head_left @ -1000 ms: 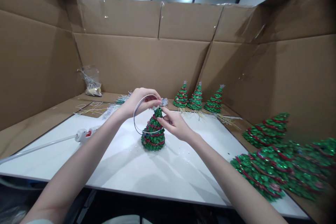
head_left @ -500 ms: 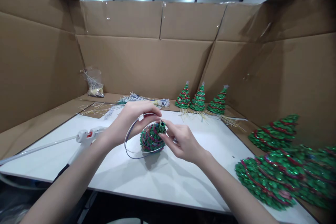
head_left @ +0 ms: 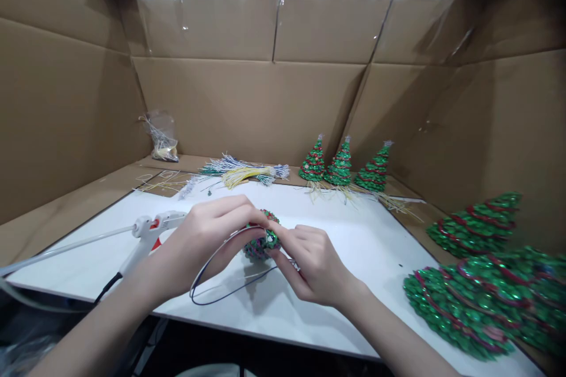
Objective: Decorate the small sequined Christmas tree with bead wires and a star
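Note:
A small green Christmas tree point(head_left: 256, 249) with a red and purple garland is between my two hands, its narrow end turned towards me. My left hand point(head_left: 221, 241) curls over it from the left, fingers closed on the tree and on a thin wire. The white and dark blue wire point(head_left: 193, 293) loops below my left hand and back towards the right. My right hand point(head_left: 309, 262) pinches at the tree's narrow end with thumb and forefinger. Something small and whitish shows under its curled fingers, too small to name. The tree's far side is hidden by my left hand.
A white glue gun point(head_left: 150, 235) lies at the left. Wire bundles point(head_left: 247, 171) and a plastic bag point(head_left: 163, 138) are at the back. Small trees point(head_left: 340, 164) stand back right; larger trees point(head_left: 464, 306) lie at the right. Cardboard walls point(head_left: 212, 94) surround the white board point(head_left: 354, 224).
Both hands and the tree have come lower and nearer to me. The tree's narrow end has tipped further towards me, and the wire loop has swung lower and wider.

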Motion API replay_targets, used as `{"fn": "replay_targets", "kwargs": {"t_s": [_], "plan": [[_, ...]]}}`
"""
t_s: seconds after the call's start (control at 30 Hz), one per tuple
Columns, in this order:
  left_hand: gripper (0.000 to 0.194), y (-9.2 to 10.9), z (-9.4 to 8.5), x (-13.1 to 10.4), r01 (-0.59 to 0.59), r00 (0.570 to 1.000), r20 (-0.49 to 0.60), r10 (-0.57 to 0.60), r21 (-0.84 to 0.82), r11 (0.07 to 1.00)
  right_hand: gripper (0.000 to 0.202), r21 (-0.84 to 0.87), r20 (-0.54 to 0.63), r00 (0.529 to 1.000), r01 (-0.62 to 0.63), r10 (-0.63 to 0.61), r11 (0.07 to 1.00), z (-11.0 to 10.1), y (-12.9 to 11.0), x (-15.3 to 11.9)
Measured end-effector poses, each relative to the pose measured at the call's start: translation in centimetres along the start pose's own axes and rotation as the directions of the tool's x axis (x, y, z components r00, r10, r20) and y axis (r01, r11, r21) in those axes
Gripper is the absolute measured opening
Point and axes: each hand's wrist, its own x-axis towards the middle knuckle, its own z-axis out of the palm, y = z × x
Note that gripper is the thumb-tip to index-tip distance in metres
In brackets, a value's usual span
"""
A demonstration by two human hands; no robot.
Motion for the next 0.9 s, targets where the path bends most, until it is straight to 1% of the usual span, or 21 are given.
{"fn": "replay_targets", "kwargs": {"t_s": [0.17,0.43,0.53,0.67,0.9], "plan": [[0.013,0.7,-0.5,-0.4,0.001,0.999,0.050,-0.005,0.070,0.998,0.040,-0.010,-0.005,1.000,0.013,-0.013,1.000,0.1,-0.2,-0.1],[0.011,1.8,-1.1,-0.5,-0.080,0.993,0.107,0.055,0.250,0.965,0.043,-0.012,0.004,1.000,0.008,-0.008,1.000,0.1,-0.7,0.0],[0.016,1.7,-1.0,-0.7,-0.094,0.989,0.131,0.062,0.257,0.962,0.044,-0.001,0.005,1.000,-0.001,0.001,1.000,0.2,-0.8,0.1],[0.021,1.4,-0.9,-1.0,-0.106,0.990,0.121,0.075,0.269,0.957,0.043,0.015,0.009,1.000,-0.012,0.011,1.000,0.3,-0.8,0.2],[0.015,1.8,-0.9,-0.8,-0.133,0.990,0.088,0.114,0.261,0.956,0.039,0.016,0.008,1.000,-0.024,0.024,1.000,0.2,-0.8,0.1]]}}
